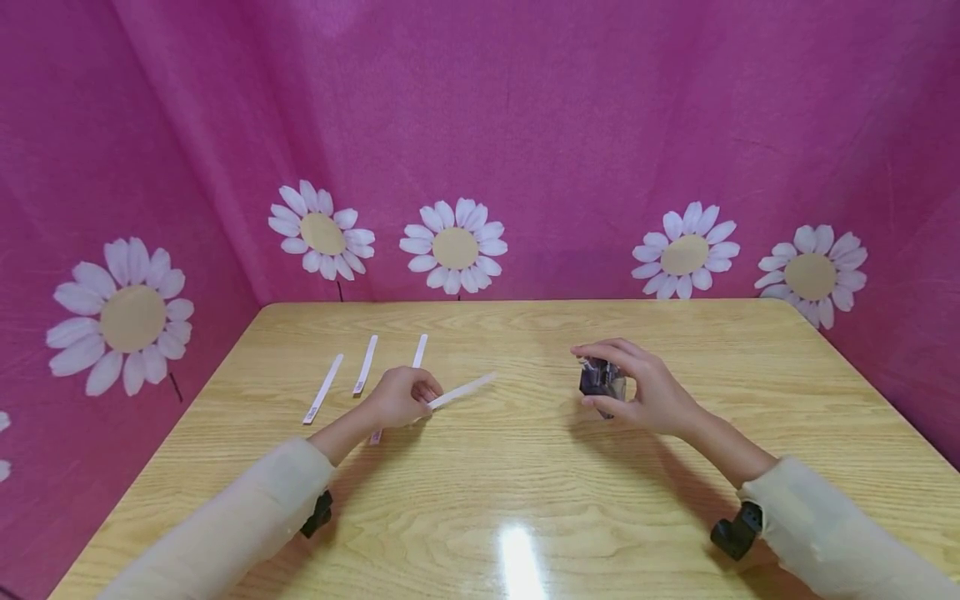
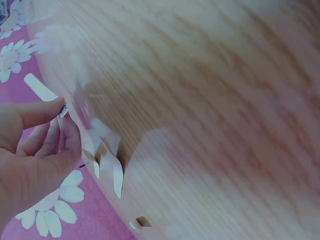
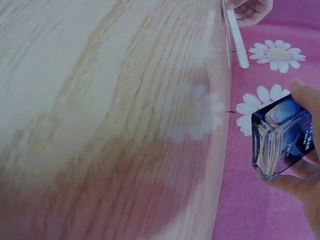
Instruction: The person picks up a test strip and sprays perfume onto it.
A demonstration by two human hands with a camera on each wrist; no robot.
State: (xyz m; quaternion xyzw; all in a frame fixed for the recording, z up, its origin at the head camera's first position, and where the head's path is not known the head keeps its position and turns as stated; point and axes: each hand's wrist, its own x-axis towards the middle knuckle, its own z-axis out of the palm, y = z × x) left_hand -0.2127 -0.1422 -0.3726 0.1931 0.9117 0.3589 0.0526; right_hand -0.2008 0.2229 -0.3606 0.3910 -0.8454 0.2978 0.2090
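Note:
My left hand [image 1: 401,397] pinches one end of a white paper test strip [image 1: 465,390] between thumb and fingers. The strip's free end points right and away over the table. Dark print shows at the pinched end in the left wrist view, where the strip [image 2: 39,86] sticks out past the fingertips. On the right, my right hand [image 1: 656,392] grips a square dark-blue glass perfume bottle [image 1: 600,379], thumb on one side and fingers on the other. In the right wrist view the bottle [image 3: 282,137] is tilted, its thick clear base toward the camera.
Left of and behind my left hand, more white strips lie on the wooden table [image 1: 480,492]: one at far left [image 1: 324,389], another beside it [image 1: 365,364], and a third strip [image 1: 420,350] partly hidden by the hand. A pink flowered curtain [image 1: 525,150] surrounds the table.

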